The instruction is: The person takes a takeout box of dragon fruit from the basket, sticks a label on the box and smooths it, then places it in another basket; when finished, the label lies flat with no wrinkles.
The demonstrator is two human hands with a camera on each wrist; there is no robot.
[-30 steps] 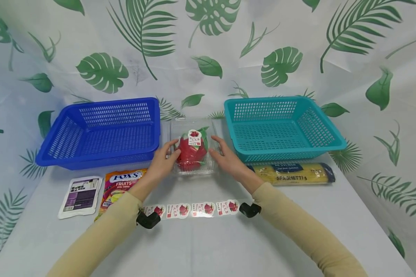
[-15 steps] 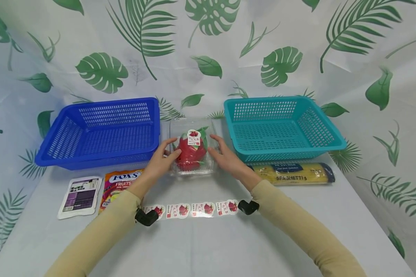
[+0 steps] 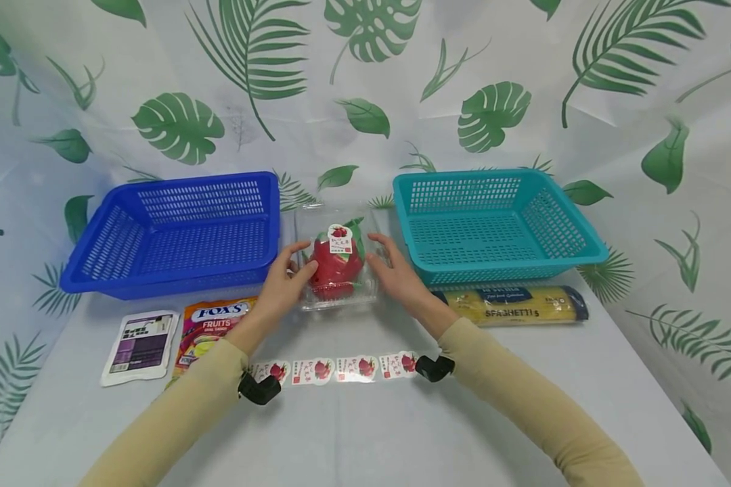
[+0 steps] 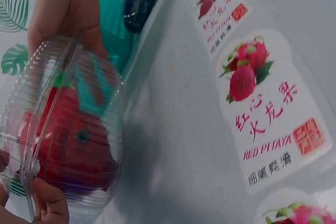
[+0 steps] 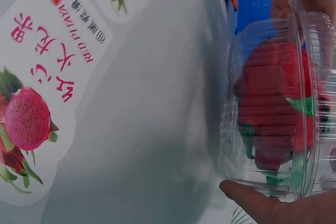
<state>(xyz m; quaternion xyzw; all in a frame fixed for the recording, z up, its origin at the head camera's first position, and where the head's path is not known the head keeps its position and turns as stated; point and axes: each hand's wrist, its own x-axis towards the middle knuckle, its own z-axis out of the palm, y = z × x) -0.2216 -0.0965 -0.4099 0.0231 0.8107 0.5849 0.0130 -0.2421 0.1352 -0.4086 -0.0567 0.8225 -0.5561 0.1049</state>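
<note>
A clear plastic clamshell box (image 3: 365, 294) stands between the two baskets, with a red dragon fruit with green tips (image 3: 335, 270) inside. On its lid sits a white dragon-fruit label (image 3: 341, 242). My left hand (image 3: 286, 281) grips the left side, thumb toward the front; in the left wrist view, fingers (image 4: 50, 200) curl at the rim seam. From the right, my right hand (image 3: 402, 281) holds the opposite side, its thumb (image 5: 247, 195) along the box's lower edge in the right wrist view. A shadow lies on the table under the box's front edge.
A blue basket (image 3: 176, 274) stands at left, a teal basket (image 3: 512, 267) at right. Spaghetti (image 3: 518, 306) lies before the teal one. A Fox's candy bag (image 3: 210, 328) and a white-and-purple packet (image 3: 140, 346) lie front left. A label strip (image 3: 335, 370) lies in front.
The box has tilted or risen slightly, its label shifting a little upward in view. Both hands have kept their places at its sides.
</note>
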